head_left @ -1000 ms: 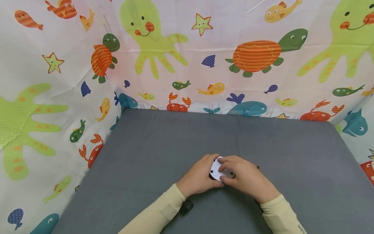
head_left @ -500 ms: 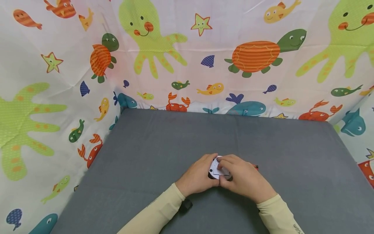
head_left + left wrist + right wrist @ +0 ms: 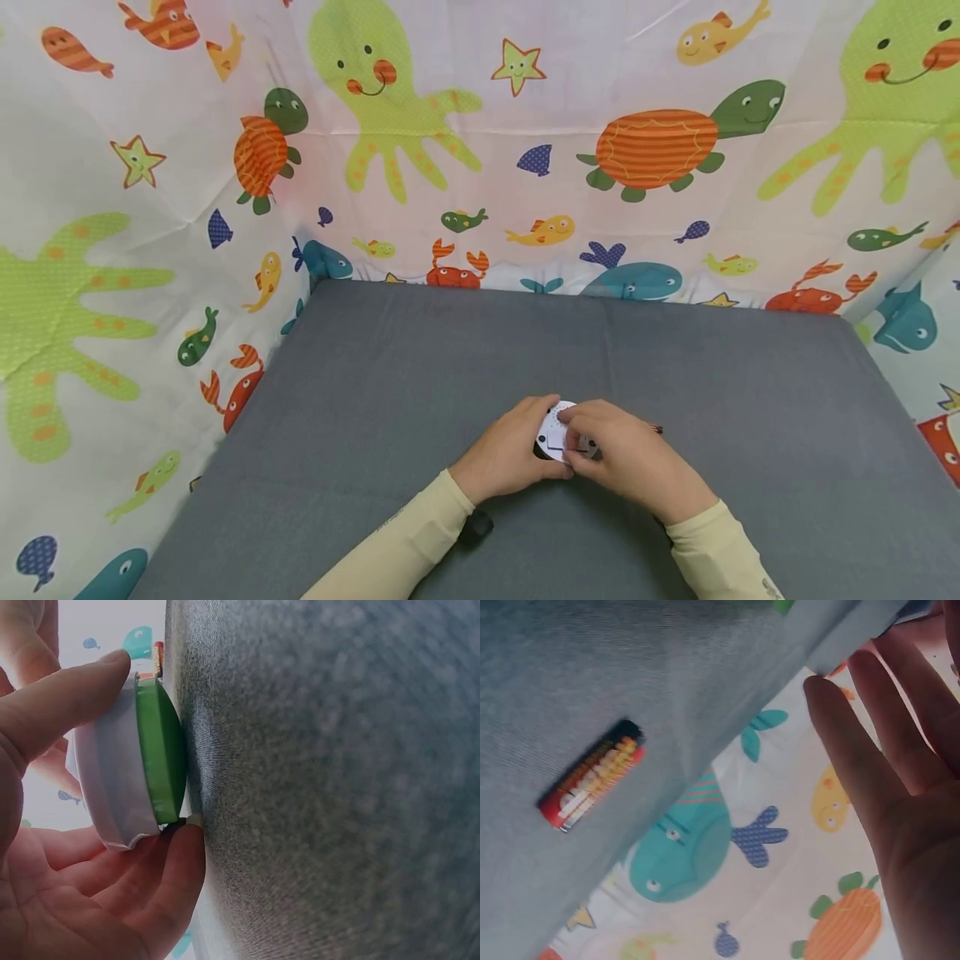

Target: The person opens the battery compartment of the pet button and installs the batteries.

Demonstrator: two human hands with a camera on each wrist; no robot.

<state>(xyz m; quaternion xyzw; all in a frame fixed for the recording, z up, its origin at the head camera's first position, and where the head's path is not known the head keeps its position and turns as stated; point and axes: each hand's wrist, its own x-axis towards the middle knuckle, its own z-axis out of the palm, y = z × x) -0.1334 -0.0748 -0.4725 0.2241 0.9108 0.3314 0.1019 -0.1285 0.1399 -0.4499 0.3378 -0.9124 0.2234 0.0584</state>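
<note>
A round white device [image 3: 553, 419] lies with its green dome [image 3: 160, 754] toward the grey table. Its upturned back carries small holes, dark round spots and a squarish battery cover [image 3: 556, 439]. My left hand [image 3: 510, 450] grips the device's left side, with the thumb along the white rim and the fingers around the lower edge in the left wrist view. Over the back, my right hand [image 3: 637, 458] bends its index finger and thumb together at the battery cover, pinching it. The other right fingers [image 3: 847, 739] reach along the far rim, fairly straight. The right hand hides part of the cover.
A red and black battery [image 3: 592, 776] lies on the table just beyond the right hand, mostly hidden in the head view. The grey tabletop [image 3: 420, 358] ends at a sea-animal curtain [image 3: 465, 158] behind and on the sides. A black wrist camera [image 3: 477, 529] sits under the left wrist.
The right index finger and thumb have shifted over the back of the device, and the cover's outline, faint a second ago, now shows. The left hand keeps its hold.
</note>
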